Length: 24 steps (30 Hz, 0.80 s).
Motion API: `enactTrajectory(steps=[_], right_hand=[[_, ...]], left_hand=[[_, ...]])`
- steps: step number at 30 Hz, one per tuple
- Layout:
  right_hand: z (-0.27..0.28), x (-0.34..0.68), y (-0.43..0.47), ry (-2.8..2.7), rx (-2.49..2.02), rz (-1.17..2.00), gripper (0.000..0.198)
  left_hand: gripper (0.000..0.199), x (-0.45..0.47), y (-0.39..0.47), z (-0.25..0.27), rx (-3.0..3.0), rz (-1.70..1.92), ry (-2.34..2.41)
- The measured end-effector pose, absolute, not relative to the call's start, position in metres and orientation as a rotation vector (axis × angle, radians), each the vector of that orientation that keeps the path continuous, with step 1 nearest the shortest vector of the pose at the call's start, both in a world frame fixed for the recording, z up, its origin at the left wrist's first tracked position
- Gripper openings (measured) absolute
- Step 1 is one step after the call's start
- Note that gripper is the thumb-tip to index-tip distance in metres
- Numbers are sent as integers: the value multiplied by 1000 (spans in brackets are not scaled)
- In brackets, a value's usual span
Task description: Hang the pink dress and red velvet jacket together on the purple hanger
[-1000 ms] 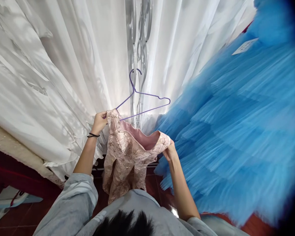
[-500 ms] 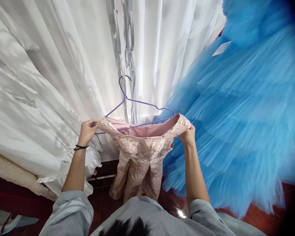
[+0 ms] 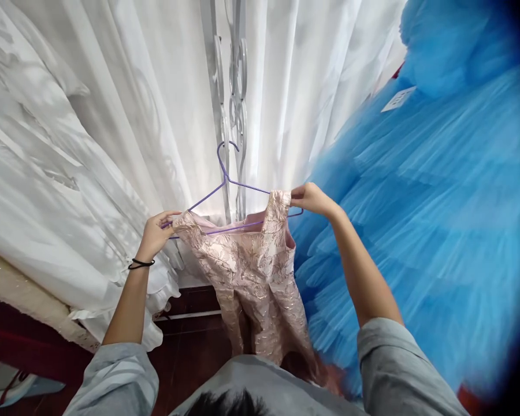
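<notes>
A pink-gold brocade dress [image 3: 247, 266] hangs by its shoulders on a purple wire clothes hanger [image 3: 249, 186] in front of me. The hanger's hook rests against a grey scrolled metal rail. My left hand [image 3: 156, 234] is closed at the left end, pinching the dress's left strap together with the hanger's tip. At the other side my right hand [image 3: 314, 199] pinches the hanger's right shoulder, just outside the right strap, which is looped over the wire. The fingertips partly hide behind the strap's edge. The dress's skirt drops toward the floor, its lower part hidden by my body.
White draped fabric [image 3: 164, 86] hangs behind the metal rail [image 3: 236, 86] and along the left. A full blue tulle gown [image 3: 433, 208] with a white tag [image 3: 398, 99] fills the right. A dark red tiled floor [image 3: 186, 346] shows below.
My right hand has gone from beneath the right strap to the hanger's shoulder. The strap has shifted inward and now loops over the wire. My left hand keeps its hold.
</notes>
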State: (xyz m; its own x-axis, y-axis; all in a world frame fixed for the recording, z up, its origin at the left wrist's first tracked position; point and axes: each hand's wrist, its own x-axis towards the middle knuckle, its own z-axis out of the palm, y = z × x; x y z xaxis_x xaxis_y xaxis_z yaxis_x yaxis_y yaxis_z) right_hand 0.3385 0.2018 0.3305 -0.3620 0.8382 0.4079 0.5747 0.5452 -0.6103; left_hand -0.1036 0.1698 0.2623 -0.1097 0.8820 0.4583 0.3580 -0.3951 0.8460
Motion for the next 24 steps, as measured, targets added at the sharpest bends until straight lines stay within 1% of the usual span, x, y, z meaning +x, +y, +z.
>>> enactTrajectory(steps=[3,6,7,10,12,15,17,19,21,24], right_hand=[[341,339,193,-2241,-1320,241,20],[338,340,186,-2060,-1406,29,18],[335,340,184,-1995,-1402,32,16],[324,338,182,-1987,-1332,188,31],[315,333,183,-2058,-1299,188,33],[301,322,186,-2086,-1291,21,27],[294,315,188,-2095,-1260,-73,24],[291,310,192,-2111,-1204,-133,20],[290,306,196,-2124,-1174,-149,20],[291,299,202,-2149,-1211,-140,23]], left_hand=[[47,-104,165,264,1729,1505,1380],[49,-109,159,267,1776,1432,1349],[50,-112,157,269,1801,1392,1338],[57,-121,148,277,1887,1252,1298],[59,-125,142,282,1937,1167,1256],[50,-121,140,286,2034,1158,1339],[40,-115,141,289,2168,1154,1526],[33,-109,144,292,2326,1075,1700],[30,-104,148,296,2447,978,1787],[29,-101,152,300,2498,933,1798]])
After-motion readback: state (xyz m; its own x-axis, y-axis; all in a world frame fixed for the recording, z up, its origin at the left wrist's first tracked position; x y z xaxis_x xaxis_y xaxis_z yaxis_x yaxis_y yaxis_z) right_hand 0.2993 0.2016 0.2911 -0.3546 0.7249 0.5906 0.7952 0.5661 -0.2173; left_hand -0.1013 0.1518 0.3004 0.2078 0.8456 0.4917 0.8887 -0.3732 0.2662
